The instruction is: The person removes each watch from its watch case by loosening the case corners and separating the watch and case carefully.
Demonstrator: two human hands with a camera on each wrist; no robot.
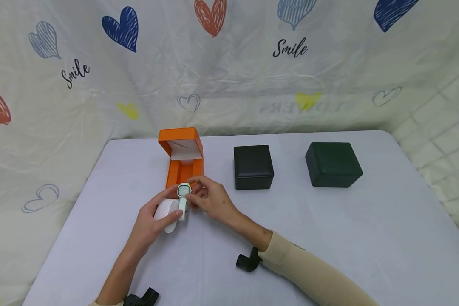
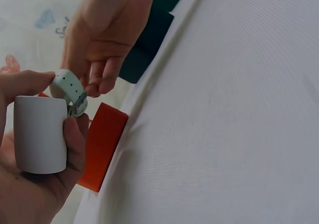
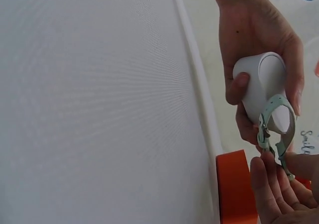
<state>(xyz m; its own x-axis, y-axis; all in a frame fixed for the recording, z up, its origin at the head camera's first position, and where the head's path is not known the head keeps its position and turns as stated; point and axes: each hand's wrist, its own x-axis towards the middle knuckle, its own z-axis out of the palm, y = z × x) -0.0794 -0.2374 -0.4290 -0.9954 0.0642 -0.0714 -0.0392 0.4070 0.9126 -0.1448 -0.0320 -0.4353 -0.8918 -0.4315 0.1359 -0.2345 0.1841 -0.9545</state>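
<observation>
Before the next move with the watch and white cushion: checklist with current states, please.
1. White cushion gripped by left hand: ok.
2. Watch pinched by right hand: ok.
3. Watch around cushion: not ok, strap loop is beside it.
4. Buckle fully fastened: cannot tell.
5. Orange box open: ok.
6. Black box and green box shut, apart from both hands: ok.

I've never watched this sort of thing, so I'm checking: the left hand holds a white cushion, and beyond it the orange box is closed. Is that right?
Not quite: the orange box is open, its lid raised, as the head view shows. The left hand does hold a white cushion, with the box beyond it.
</observation>
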